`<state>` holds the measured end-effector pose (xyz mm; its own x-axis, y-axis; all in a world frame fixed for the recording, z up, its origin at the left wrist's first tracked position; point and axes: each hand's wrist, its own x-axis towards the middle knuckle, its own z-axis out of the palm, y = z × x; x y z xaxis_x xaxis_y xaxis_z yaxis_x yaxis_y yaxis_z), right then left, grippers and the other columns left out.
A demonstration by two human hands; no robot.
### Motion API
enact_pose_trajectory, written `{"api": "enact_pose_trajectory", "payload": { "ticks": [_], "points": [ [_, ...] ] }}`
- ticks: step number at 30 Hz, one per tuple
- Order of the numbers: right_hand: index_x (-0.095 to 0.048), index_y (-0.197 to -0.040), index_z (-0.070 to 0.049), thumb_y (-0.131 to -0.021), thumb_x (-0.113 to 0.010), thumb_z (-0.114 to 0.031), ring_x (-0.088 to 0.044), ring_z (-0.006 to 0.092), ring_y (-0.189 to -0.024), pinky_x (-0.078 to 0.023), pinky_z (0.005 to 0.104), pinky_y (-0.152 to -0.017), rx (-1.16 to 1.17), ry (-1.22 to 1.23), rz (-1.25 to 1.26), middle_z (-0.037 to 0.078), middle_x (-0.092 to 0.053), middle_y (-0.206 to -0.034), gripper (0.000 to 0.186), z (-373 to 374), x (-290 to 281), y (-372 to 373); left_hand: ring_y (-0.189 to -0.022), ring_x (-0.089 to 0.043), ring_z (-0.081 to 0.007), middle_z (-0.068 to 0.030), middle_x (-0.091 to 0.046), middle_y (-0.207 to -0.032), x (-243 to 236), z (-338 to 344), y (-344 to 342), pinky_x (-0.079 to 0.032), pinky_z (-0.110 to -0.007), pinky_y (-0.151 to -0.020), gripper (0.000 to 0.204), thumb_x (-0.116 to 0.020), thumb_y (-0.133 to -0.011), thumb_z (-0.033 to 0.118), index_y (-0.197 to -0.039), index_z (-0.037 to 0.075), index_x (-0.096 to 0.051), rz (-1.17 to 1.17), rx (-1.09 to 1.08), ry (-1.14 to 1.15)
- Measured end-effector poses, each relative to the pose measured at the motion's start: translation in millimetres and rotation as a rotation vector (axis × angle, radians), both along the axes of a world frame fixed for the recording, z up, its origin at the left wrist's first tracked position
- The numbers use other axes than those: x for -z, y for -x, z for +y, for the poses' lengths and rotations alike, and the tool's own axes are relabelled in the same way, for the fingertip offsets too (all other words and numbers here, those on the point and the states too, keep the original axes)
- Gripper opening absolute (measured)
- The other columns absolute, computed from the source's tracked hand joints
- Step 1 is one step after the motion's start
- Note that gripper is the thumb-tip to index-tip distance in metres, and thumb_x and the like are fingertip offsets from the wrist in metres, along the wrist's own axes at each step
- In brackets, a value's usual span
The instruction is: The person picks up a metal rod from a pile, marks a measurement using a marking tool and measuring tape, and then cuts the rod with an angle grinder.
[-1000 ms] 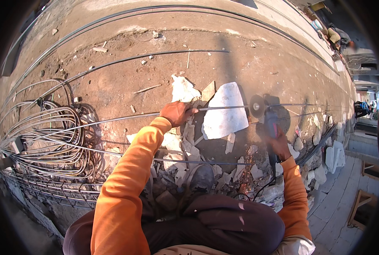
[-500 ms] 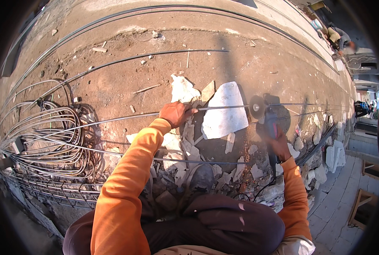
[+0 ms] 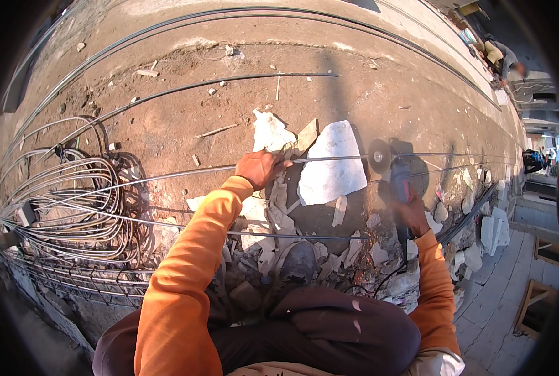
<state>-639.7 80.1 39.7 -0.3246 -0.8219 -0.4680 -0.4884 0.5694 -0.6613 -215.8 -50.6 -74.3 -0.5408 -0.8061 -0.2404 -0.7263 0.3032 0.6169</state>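
My left hand [image 3: 259, 168] is wrapped round a long thin steel bar [image 3: 185, 173], above pale rubble. In my right hand [image 3: 411, 213], partly smeared by motion, is an angle grinder [image 3: 402, 178]. Its round cutting disc [image 3: 380, 156] meets the bar to the right of a white stone slab [image 3: 333, 164]. Faint orange sparks [image 3: 366, 254] fall below the disc toward me. Whether the disc has gone through the bar cannot be made out.
Coiled steel rods [image 3: 73, 200] lie at the left. Another bar [image 3: 292, 237] crosses in front of my shoes [image 3: 298, 262], amid broken stone. The grinder's black cord [image 3: 389, 276] runs through rubble. A person [image 3: 505, 57] bends at the far right.
Both my hands and the grinder stay nearly in place. The sparks have shifted a little. The far person's arm has moved.
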Motion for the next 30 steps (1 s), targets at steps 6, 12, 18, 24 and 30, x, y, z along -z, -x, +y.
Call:
{"api": "enact_pose_trajectory", "payload": {
  "ticks": [6, 12, 18, 24, 30],
  "points": [
    [-0.059, -0.129, -0.001, -0.074, -0.078, -0.015, -0.065, 0.0224, -0.093, -0.052, 0.0355, -0.087, -0.040, 0.044, 0.088, 0.008, -0.070, -0.104, 0.059, 7.8, 5.3, 4.6, -0.087, -0.070, -0.0401, -0.0174, -0.073, -0.086, 3.0, -0.1, -0.9, -0.054, -0.051, -0.079, 0.061, -0.042, -0.105, 0.064, -0.105, 0.013, -0.075, -0.002, 0.006, 0.000],
    [-0.058, -0.130, -0.001, -0.074, -0.079, -0.017, -0.065, 0.0236, -0.095, -0.052, 0.0360, -0.088, -0.028, 0.010, 0.090, 0.010, -0.070, -0.106, 0.061, 11.8, 10.9, 13.9, -0.087, -0.071, -0.0392, -0.0159, -0.074, -0.086, 3.7, 0.1, 2.1, -0.055, -0.051, -0.079, 0.061, -0.042, -0.105, 0.063, -0.105, 0.013, -0.076, 0.005, 0.010, 0.015],
    [-0.059, -0.130, -0.002, -0.075, -0.078, -0.016, -0.065, 0.0225, -0.095, -0.052, 0.0356, -0.088, -0.019, 0.009, 0.111, 0.009, -0.070, -0.105, 0.060, 3.1, 5.6, 0.8, -0.087, -0.071, -0.0384, -0.0149, -0.074, -0.086, 2.5, 1.6, -0.7, -0.055, -0.050, -0.078, 0.059, -0.043, -0.105, 0.062, -0.102, 0.013, -0.076, 0.014, 0.001, 0.034],
    [-0.059, -0.128, -0.002, -0.075, -0.078, -0.016, -0.065, 0.0227, -0.094, -0.052, 0.0352, -0.088, -0.008, 0.029, 0.091, 0.009, -0.069, -0.105, 0.058, 7.4, 11.9, 8.0, -0.085, -0.071, -0.0390, -0.0152, -0.074, -0.087, 1.5, 3.1, 2.8, -0.055, -0.049, -0.075, 0.056, -0.046, -0.105, 0.060, -0.101, 0.012, -0.076, 0.032, 0.005, 0.064],
    [-0.059, -0.125, -0.001, -0.075, -0.078, -0.016, -0.065, 0.0227, -0.094, -0.052, 0.0350, -0.087, -0.047, 0.039, 0.099, 0.009, -0.069, -0.105, 0.056, 9.8, 9.2, 6.6, -0.083, -0.071, -0.0388, -0.0146, -0.074, -0.086, 5.9, 6.2, 0.8, -0.055, -0.049, -0.073, 0.054, -0.047, -0.105, 0.057, -0.098, 0.012, -0.075, 0.050, -0.016, 0.122]
  ]
}}
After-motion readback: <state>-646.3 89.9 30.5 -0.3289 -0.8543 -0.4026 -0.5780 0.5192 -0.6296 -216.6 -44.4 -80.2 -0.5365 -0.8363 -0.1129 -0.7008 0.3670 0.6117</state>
